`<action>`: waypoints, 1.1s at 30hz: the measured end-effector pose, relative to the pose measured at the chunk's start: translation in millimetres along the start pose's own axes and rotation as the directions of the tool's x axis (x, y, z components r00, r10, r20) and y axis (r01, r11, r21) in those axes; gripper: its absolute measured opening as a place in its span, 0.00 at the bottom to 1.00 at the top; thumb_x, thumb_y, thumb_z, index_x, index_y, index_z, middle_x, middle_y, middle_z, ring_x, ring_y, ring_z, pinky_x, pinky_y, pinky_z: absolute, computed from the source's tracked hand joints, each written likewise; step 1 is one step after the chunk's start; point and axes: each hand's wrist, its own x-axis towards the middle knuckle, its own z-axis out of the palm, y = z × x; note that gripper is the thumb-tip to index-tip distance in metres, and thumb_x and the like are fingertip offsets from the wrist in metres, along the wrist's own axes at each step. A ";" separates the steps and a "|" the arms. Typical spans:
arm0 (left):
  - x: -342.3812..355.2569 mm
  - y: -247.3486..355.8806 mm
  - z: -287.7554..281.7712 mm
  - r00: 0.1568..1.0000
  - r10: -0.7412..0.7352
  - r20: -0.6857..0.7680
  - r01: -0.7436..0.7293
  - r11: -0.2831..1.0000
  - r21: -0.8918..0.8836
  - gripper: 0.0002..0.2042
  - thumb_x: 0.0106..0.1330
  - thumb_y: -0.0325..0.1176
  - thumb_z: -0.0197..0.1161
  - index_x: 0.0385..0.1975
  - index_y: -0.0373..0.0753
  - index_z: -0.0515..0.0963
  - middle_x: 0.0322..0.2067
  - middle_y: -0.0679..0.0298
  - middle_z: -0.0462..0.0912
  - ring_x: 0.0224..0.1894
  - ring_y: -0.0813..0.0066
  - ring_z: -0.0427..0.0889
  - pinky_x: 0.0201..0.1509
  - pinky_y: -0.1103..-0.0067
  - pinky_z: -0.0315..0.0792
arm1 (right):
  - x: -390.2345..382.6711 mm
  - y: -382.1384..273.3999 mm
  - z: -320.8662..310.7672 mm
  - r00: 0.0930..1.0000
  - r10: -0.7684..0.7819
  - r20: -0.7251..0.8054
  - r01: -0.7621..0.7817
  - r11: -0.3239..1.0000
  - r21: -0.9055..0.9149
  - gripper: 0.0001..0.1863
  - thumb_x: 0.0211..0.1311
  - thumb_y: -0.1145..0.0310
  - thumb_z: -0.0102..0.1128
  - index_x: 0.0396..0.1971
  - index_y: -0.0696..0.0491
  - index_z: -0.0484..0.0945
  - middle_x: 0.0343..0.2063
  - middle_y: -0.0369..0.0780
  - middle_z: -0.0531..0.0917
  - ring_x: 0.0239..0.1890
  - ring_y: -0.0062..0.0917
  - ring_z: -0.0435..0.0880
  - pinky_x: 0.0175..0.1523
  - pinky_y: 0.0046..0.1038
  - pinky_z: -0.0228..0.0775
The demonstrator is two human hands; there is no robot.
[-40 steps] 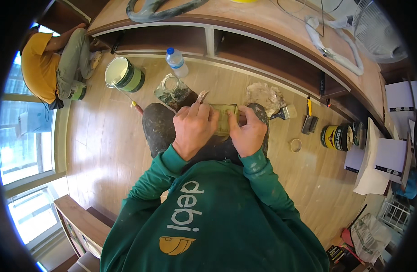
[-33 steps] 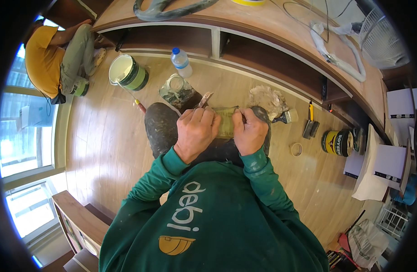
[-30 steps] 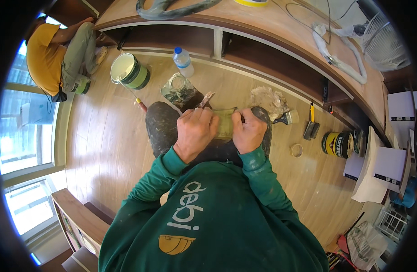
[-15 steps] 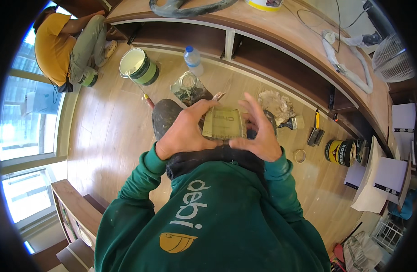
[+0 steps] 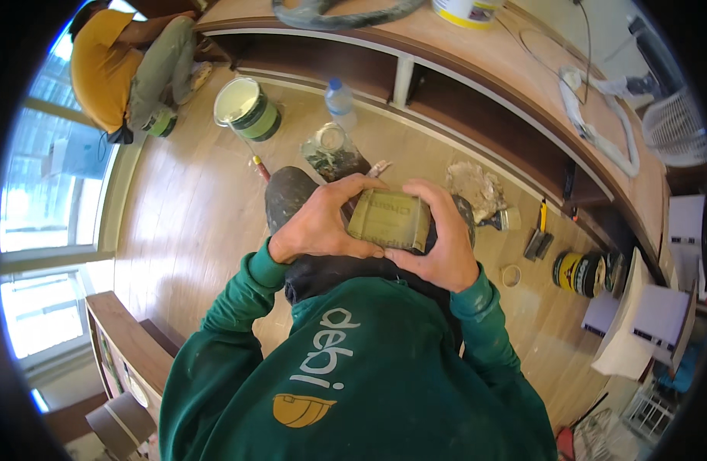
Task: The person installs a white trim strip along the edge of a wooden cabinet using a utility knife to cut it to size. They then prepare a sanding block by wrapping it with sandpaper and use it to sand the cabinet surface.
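Observation:
A squarish piece of sandpaper (image 5: 389, 220), olive-yellow with faint print on its face, lies between my hands above my lap. My left hand (image 5: 323, 219) grips its left side, fingers curled over the far corner and thumb along the near edge. On the other side, my right hand (image 5: 443, 238) holds the right edge, its thumb meeting the left thumb at the near edge. The sandpaper's sides look folded down; whether a block sits underneath is hidden. Just past my left hand stands a paint-smeared container (image 5: 334, 150) with a round opening.
Beyond stand a water bottle (image 5: 340, 101), a green paint bucket (image 5: 250, 109) and a long wooden cabinet (image 5: 323, 58). Rightward lie a crumpled cloth (image 5: 474, 188), brush (image 5: 501, 219), scraper (image 5: 539, 234), tape roll (image 5: 511, 276) and yellow-black can (image 5: 578, 273). A person (image 5: 111, 65) crouches far left.
My right hand has closed in from a loose, spread pose onto the sandpaper's right edge. Both thumbs now meet at its near edge. The view has shifted slightly.

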 end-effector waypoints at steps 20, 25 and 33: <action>-85.8 -43.3 36.0 0.920 -0.187 -0.345 0.240 0.963 0.119 0.38 0.42 0.32 0.78 0.57 0.37 0.70 0.48 0.54 0.77 0.50 0.55 0.79 0.55 0.68 0.73 | -5.6 141.1 67.8 0.840 0.527 -0.131 -0.471 0.827 0.308 0.33 0.59 0.66 0.70 0.62 0.60 0.68 0.46 0.43 0.82 0.39 0.21 0.83 0.41 0.23 0.75; -138.2 -78.1 31.6 0.768 -0.308 -0.561 0.357 0.934 -0.024 0.40 0.42 0.35 0.80 0.59 0.37 0.69 0.50 0.53 0.78 0.53 0.59 0.78 0.58 0.70 0.73 | 73.5 184.7 122.0 0.941 0.275 -0.199 -0.239 0.953 0.186 0.28 0.57 0.65 0.72 0.56 0.61 0.75 0.37 0.39 0.85 0.38 0.19 0.81 0.46 0.24 0.74; -198.8 -50.9 25.0 0.492 -0.381 -0.783 0.361 0.908 -0.214 0.38 0.46 0.35 0.80 0.60 0.37 0.70 0.51 0.55 0.78 0.56 0.65 0.77 0.59 0.70 0.72 | 103.1 220.9 156.3 0.974 -0.169 0.154 0.173 0.985 -0.014 0.09 0.52 0.71 0.70 0.31 0.60 0.83 0.27 0.43 0.83 0.33 0.29 0.82 0.41 0.30 0.75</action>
